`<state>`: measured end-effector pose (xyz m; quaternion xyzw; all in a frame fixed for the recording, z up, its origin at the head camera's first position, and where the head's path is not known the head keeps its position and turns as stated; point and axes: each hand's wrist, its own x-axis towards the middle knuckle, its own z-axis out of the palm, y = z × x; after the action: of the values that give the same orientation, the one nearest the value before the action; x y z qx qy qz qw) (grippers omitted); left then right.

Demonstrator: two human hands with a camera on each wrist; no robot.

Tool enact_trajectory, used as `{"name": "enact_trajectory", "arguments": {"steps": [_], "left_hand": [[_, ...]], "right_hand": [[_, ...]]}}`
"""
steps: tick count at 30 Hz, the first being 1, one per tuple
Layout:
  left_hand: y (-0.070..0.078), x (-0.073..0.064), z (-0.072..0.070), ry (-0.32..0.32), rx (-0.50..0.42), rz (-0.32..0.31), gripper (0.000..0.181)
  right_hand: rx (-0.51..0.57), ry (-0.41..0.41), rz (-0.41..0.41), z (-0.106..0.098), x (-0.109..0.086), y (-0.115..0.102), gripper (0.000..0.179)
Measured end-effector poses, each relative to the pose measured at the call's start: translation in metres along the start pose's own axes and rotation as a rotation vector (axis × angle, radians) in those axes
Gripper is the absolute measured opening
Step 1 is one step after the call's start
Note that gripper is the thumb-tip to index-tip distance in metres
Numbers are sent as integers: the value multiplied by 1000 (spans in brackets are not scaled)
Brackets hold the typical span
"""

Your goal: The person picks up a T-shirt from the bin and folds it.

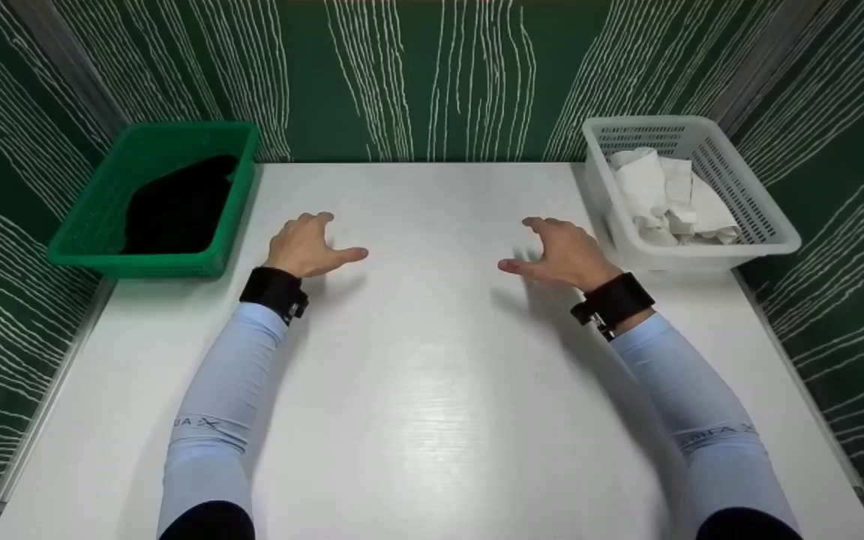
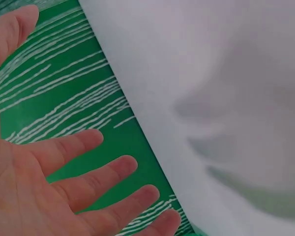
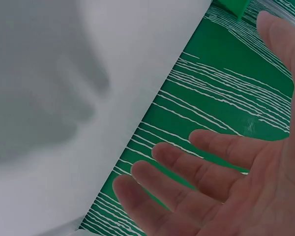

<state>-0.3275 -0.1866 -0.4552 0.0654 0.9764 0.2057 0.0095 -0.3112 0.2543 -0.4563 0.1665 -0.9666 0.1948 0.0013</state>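
My left hand point(image 1: 304, 246) hovers over the white table point(image 1: 432, 360), fingers spread and nothing in it; the left wrist view shows its bare palm and loosely extended fingers point(image 2: 96, 184). To its left stands a green basket point(image 1: 214, 259) with black cloth point(image 1: 181, 206) inside. My right hand point(image 1: 563, 255) is held over the table too, thumb apart from the fingers, holding nothing. In the right wrist view its fingers point(image 3: 182, 172) are slightly bent. Beside it on the right is a white basket point(image 1: 702, 259) containing crumpled white cloth point(image 1: 661, 195).
Green panels with white wavy lines point(image 1: 469, 82) close off the back and both sides of the table. Both baskets stand at the table's far corners, the green one at left and the white one at right. Each wrist wears a black band point(image 1: 274, 291).
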Motion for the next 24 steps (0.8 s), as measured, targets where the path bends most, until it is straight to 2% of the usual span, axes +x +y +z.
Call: {"name": "enact_trajectory", "arguments": {"steps": [5, 11, 14, 20, 24], "left_hand": [[-10, 0, -19, 12, -15, -26, 105], [-24, 0, -43, -20, -62, -43, 103], [-32, 0, -51, -1, -64, -20, 97], [-46, 2, -64, 73, -44, 71, 78], [-54, 4, -77, 84, -49, 57, 76]], "right_hand": [[-6, 4, -28, 1, -2, -1, 103], [-39, 12, -42, 2, -4, 0, 102], [-55, 11, -42, 4, -5, -1, 102], [-60, 8, -25, 5, -7, -4, 102], [-62, 10, -32, 5, -8, -6, 101]]}}
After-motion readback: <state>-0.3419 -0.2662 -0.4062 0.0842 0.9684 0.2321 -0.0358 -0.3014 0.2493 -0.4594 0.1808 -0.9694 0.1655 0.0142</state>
